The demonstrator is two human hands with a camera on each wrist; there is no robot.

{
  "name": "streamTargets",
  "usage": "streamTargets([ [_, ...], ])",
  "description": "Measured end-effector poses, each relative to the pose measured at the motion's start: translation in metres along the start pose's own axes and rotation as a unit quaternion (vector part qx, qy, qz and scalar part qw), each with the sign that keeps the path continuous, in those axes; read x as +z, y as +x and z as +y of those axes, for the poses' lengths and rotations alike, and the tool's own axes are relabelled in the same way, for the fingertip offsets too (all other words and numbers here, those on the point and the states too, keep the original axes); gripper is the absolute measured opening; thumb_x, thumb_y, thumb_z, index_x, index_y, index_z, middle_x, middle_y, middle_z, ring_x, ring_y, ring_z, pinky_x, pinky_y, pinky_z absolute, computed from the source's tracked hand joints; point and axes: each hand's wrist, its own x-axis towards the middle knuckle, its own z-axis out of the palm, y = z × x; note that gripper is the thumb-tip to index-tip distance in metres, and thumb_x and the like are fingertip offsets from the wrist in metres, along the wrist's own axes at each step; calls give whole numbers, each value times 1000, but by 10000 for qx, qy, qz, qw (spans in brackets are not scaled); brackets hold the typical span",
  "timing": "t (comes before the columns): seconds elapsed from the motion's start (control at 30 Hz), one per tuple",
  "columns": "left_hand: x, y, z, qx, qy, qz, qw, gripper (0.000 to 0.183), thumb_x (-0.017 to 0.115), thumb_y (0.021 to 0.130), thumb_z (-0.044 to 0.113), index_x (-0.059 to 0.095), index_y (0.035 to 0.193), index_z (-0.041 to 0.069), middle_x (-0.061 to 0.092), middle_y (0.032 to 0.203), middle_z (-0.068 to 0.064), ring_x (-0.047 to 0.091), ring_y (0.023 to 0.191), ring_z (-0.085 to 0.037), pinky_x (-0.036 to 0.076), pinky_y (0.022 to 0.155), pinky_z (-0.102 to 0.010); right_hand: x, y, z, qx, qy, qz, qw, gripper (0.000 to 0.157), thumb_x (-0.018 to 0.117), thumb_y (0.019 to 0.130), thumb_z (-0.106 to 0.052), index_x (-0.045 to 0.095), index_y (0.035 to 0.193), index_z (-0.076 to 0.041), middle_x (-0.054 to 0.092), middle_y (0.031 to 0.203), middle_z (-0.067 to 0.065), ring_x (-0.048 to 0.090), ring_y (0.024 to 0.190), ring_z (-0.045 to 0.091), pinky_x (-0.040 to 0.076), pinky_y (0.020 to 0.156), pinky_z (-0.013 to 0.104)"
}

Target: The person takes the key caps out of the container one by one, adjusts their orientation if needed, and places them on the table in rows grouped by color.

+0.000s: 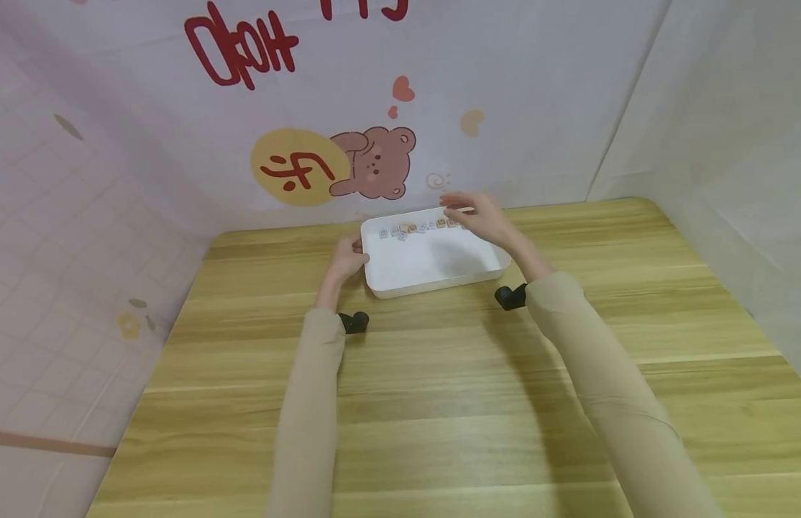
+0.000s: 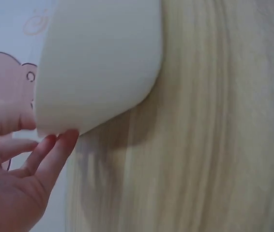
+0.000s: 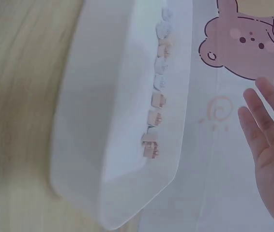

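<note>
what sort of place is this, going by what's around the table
Probably a small screened-off corner for tabletop work: a wood-grain table stands against pale hangings, apparently cloth, printed with a cartoon bear.

The tray point(image 1: 400, 265) is white, the table point(image 1: 413, 403) wood-grained.

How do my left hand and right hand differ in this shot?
Your left hand grips the white tray by its left end, while your right hand holds nothing. The left hand's fingers touch the tray; the right hand's fingers extend, apart from it. Both hands are bare and come out of beige sleeves.
</note>
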Motion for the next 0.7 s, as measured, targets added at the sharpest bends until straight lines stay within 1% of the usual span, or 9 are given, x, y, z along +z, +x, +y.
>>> streamTargets([
  [0.1,-4,-6,-3,-131,-137,-317,9993,67,51,80,-7,34,144,-5,51,128,-25,52,118,-33,45,87,-32,-1,7,-1,100,40,-200,9997,38,55,96,-19,56,131,-6,60,131,14,57,121,28,47,102,42],
  [0.2,-6,-13,-4,-212,-183,-568,9980,72,53,79,-6,28,147,-3,46,136,-24,47,126,-34,44,99,-37,4,12,4,263,104,-362,9989,36,56,95,-21,59,129,-9,62,129,11,59,118,26,47,101,42],
  [0.3,-8,-22,-5,-225,-192,-801,9963,73,53,80,-6,25,148,-2,40,143,-23,42,133,-35,39,107,-42,10,14,5,442,382,-524,9969,35,58,94,-18,59,127,-7,64,126,12,60,116,27,47,101,42],
  [0.43,-11,-32,-8,-254,-266,-1067,9936,76,53,80,-9,21,149,-2,33,147,-23,39,136,-36,39,109,-44,21,13,11,670,710,-704,9927,32,59,92,-10,62,123,-3,64,124,16,61,115,28,47,101,40],
  [0.47,-11,-35,-8,-266,-251,-1122,9930,77,54,80,-9,21,149,-2,32,148,-23,39,136,-37,40,108,-44,24,13,13,716,684,-767,9921,31,59,92,-10,63,122,-4,64,124,15,61,116,28,47,101,40],
  [0.6,-14,-43,-8,-195,-307,-1267,9913,81,54,77,-15,19,149,-2,31,147,-26,41,133,-41,41,106,-47,37,11,20,983,530,-1024,9885,28,63,90,-13,68,117,-8,65,125,10,57,122,24,46,103,39],
  [0.63,-14,-43,-8,-185,-347,-1266,9912,81,54,78,-15,19,149,-2,31,148,-25,41,133,-41,41,107,-48,40,11,22,989,472,-1080,9881,28,63,89,-13,69,116,-8,65,126,10,56,123,23,46,103,39],
  [0.7,-12,-44,-9,-180,-509,-1132,9921,79,55,79,-15,20,149,-3,31,149,-25,42,133,-40,42,106,-48,46,9,25,1037,450,-1124,9872,28,65,88,-11,69,115,-7,65,125,9,55,125,23,45,103,38],
])
